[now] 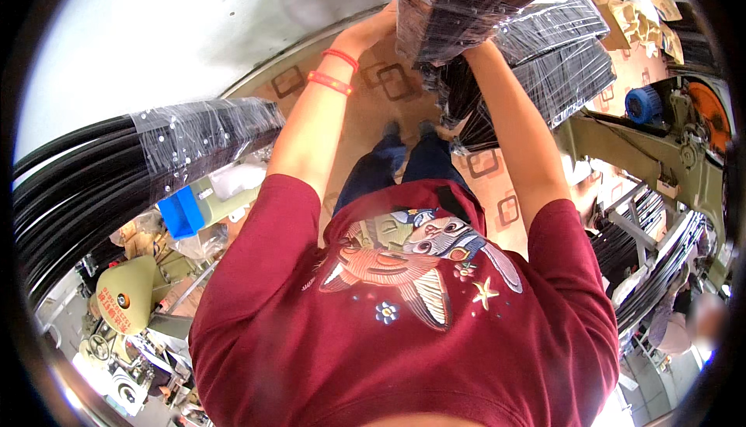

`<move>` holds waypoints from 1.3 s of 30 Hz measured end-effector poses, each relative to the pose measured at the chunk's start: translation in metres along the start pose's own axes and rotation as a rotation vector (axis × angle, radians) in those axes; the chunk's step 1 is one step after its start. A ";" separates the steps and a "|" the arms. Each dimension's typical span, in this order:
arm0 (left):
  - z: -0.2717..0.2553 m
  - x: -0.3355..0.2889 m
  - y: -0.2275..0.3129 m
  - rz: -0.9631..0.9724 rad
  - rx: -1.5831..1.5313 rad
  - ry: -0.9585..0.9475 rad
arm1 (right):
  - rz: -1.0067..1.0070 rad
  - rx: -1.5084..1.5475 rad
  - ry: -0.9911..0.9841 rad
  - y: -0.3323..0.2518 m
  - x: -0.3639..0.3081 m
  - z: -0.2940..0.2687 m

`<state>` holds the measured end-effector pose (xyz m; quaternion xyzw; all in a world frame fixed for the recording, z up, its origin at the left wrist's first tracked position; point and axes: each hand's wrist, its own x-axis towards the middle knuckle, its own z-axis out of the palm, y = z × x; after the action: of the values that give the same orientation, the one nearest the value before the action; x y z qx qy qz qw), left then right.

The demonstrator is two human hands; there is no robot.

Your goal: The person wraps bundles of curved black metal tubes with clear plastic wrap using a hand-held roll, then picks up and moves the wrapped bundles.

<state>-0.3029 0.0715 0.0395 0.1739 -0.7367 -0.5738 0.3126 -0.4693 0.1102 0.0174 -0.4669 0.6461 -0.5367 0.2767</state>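
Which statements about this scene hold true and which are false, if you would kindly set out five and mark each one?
1. The left hand and right hand are both at a wrapped black bundle. True.
2. Red bands circle the right wrist. False: the red bands are on the left wrist.
3. A blue bin is on the person's left. True.
4. The motor at the right is yellow. False: the motor is blue.
5. The shirt is plain green. False: the shirt is dark red with embroidered animals.

Workshop, machine point(703, 174) (blue motor point(643, 105)), wrapped bundles point(443, 15)
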 end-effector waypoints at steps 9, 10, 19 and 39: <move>0.072 -0.056 0.051 0.085 -0.186 0.353 | 0.047 -0.181 0.186 0.048 -0.017 0.024; 0.075 -0.058 0.047 0.084 -0.073 0.385 | 0.067 -0.120 0.175 0.050 -0.021 0.027; 0.066 -0.042 0.024 0.297 0.474 0.616 | 0.154 0.055 0.170 -0.003 -0.043 0.003; 0.039 -0.046 0.018 0.131 0.347 0.342 | -0.097 0.244 0.057 0.049 -0.089 -0.026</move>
<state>-0.2926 0.1335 0.0394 0.2712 -0.7704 -0.3795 0.4347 -0.4696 0.2012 -0.0351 -0.4450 0.5601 -0.6371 0.2869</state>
